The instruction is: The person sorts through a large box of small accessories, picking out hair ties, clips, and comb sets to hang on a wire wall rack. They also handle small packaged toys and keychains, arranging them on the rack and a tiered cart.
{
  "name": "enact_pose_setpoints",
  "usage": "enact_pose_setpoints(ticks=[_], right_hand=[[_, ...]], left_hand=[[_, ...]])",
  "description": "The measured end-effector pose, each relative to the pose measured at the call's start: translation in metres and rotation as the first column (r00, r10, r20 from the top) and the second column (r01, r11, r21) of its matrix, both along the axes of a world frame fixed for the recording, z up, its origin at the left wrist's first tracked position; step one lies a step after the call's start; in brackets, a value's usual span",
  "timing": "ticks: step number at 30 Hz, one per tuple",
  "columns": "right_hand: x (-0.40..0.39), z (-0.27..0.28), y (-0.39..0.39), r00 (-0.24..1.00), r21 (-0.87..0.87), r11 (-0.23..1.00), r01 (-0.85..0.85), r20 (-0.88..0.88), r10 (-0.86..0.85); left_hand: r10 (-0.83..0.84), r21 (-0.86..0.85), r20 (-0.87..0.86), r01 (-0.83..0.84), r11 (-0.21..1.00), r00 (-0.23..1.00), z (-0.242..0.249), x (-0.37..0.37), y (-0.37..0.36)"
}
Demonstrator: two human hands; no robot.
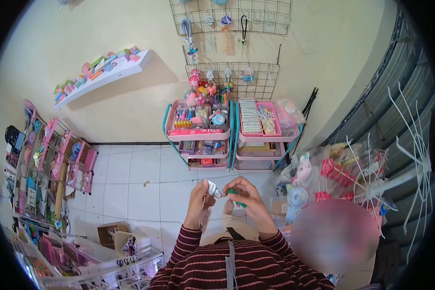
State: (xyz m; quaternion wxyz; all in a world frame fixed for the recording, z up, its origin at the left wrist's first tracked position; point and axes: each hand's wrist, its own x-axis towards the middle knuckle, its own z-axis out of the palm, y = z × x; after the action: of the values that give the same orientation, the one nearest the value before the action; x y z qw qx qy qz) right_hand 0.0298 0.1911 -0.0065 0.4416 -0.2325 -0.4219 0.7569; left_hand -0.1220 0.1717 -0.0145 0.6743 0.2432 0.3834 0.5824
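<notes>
"Where's the green object [237,198]?"

"In the right hand [256,205], pinched between thumb and curled fingers, just to the right of the white piece [212,187]."

"And its long axis?"

"Slanting: the far end points toward the left hand [196,203], the near end away from it."

"How is the left gripping?"

"Thumb and fingers press together on the white piece, its small loop [218,194] on the side facing the right fingertips. Whether those touch the loop, I can't tell."

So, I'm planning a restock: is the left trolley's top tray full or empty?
Full, or nearly so: the top tray is packed with small colourful items, with hardly any bare bottom showing.
</notes>
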Motion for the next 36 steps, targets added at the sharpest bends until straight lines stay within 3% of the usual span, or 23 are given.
enact_pose_setpoints(ticks=[2,3,5,6,8,11,14,17,18,20,22,23,24,25,26,27,32,36], right_hand=[[-0.003,0.002,0.031,0.975,0.083,0.991,0.109,0.184,-0.123],[-0.003,0.0,0.046,0.975,0.082,0.989,0.124,0.175,-0.137],[-0.006,-0.004,0.08,0.936,0.165,0.986,0.037,0.34,-0.092],[-0.01,-0.012,0.097,0.939,0.174,0.984,0.046,0.329,-0.102],[-0.022,-0.031,0.127,0.875,0.434,0.889,0.147,0.361,-0.321],[-0.038,-0.03,0.156,0.8,0.412,0.876,0.25,0.421,-0.427],[-0.046,-0.051,0.181,0.735,0.525,0.845,0.101,0.533,-0.42],[-0.046,-0.066,0.207,0.736,0.421,0.901,0.103,0.577,-0.354],[-0.045,-0.069,0.215,0.74,0.358,0.928,0.1,0.597,-0.31],[-0.046,-0.07,0.233,0.734,0.432,0.896,0.106,0.573,-0.364],[-0.052,-0.081,0.258,0.701,0.462,0.842,0.278,0.502,-0.507],[-0.057,-0.085,0.271,0.699,0.405,0.831,0.382,0.461,-0.546],[-0.061,-0.088,0.286,0.698,0.408,0.83,0.381,0.461,-0.547],[-0.065,-0.088,0.304,0.659,0.402,0.814,0.418,0.482,-0.577],[-0.07,-0.087,0.322,0.617,0.401,0.794,0.456,0.5,-0.607],[-0.077,-0.079,0.336,0.615,0.322,0.79,0.522,0.499,-0.61],[-0.102,-0.079,0.4,0.633,0.36,0.765,0.534,0.43,-0.644],[-0.11,-0.096,0.427,0.529,0.452,0.704,0.548,0.465,-0.71]], left_hand=[[0.001,-0.022,-0.086,-0.003,1.0,0.996,-0.003,-0.009,0.036],[-0.007,0.007,-0.189,0.009,1.0,0.982,-0.003,-0.012,0.054],[0.003,0.068,-0.341,0.021,0.997,0.94,-0.008,-0.017,0.09],[0.0,0.078,-0.351,0.029,0.997,0.936,-0.01,-0.018,0.105],[0.076,0.201,-0.432,0.014,0.98,0.898,-0.015,-0.022,0.131],[0.128,0.229,-0.524,-0.006,0.974,0.842,-0.025,-0.031,0.156],[0.097,0.218,-0.565,0.035,0.975,0.819,-0.034,-0.033,0.176],[0.042,0.155,-0.55,0.052,0.987,0.834,-0.049,-0.037,0.198],[0.018,0.157,-0.522,0.075,0.985,0.853,-0.054,-0.038,0.206],[-0.013,0.159,-0.488,0.103,0.982,0.873,-0.058,-0.041,0.22],[0.009,-0.014,-0.322,-0.014,1.0,0.947,-0.059,-0.048,0.238],[0.01,0.011,-0.277,-0.007,1.0,0.961,-0.06,-0.053,0.247],[0.01,0.013,-0.275,-0.007,1.0,0.961,-0.062,-0.06,0.256],[-0.012,-0.013,-0.077,0.011,1.0,0.997,-0.064,-0.068,0.266],[-0.032,-0.03,0.124,0.036,0.999,0.992,-0.063,-0.076,0.278],[-0.01,-0.057,0.212,0.023,0.998,0.977,-0.055,-0.08,0.287],[0.015,-0.047,0.427,0.005,0.999,0.904,-0.063,-0.116,0.334],[-0.024,-0.007,0.548,0.033,0.999,0.836,-0.058,-0.128,0.363]])
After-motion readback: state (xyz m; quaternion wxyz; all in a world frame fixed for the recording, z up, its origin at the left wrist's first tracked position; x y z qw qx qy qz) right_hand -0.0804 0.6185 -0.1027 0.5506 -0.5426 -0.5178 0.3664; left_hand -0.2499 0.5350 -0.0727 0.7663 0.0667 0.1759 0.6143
